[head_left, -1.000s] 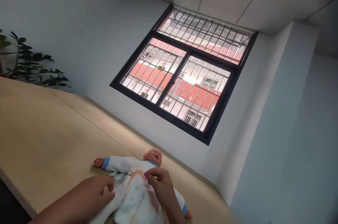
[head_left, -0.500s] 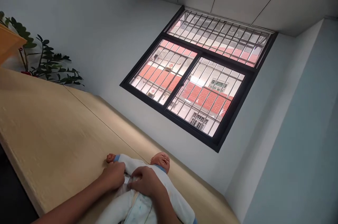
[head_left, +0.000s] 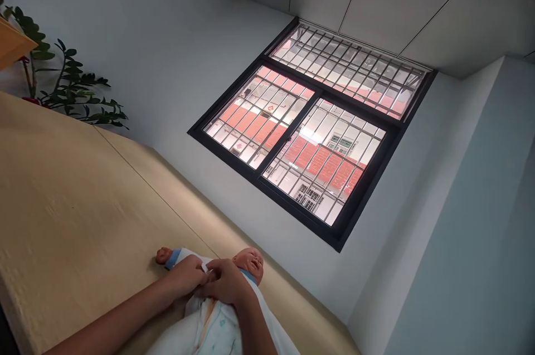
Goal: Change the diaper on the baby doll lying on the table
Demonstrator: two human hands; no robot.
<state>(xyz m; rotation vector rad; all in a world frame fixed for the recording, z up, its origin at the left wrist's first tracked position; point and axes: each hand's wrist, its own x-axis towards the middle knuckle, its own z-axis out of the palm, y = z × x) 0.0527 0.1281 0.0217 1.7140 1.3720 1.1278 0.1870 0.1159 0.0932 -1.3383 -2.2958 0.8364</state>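
Observation:
A baby doll (head_left: 249,261) lies on its back on the wooden tabletop, in a white garment (head_left: 267,310) with blue collar and cuffs. My left hand (head_left: 188,277) is closed at the doll's side, below its outstretched arm, pinching the white cloth. A small white end (head_left: 204,267) sticks up by its fingertips. My right hand (head_left: 225,281) is closed over the doll's chest, its fingertips meeting those of my left hand on the same cloth. Below the hands shows a white diaper (head_left: 221,330) with pale teal prints. My fingers hide the exact spot they grip.
The light wooden tabletop (head_left: 83,193) runs along the wall, with a seam across it. At the far left stand a green potted plant (head_left: 79,84) and an orange object (head_left: 14,43). A barred, black-framed window (head_left: 292,132) is in the wall.
Both hands have moved up the doll's chest and come together, fingertips now meeting. A small white end now shows between them. The camera view has shifted slightly.

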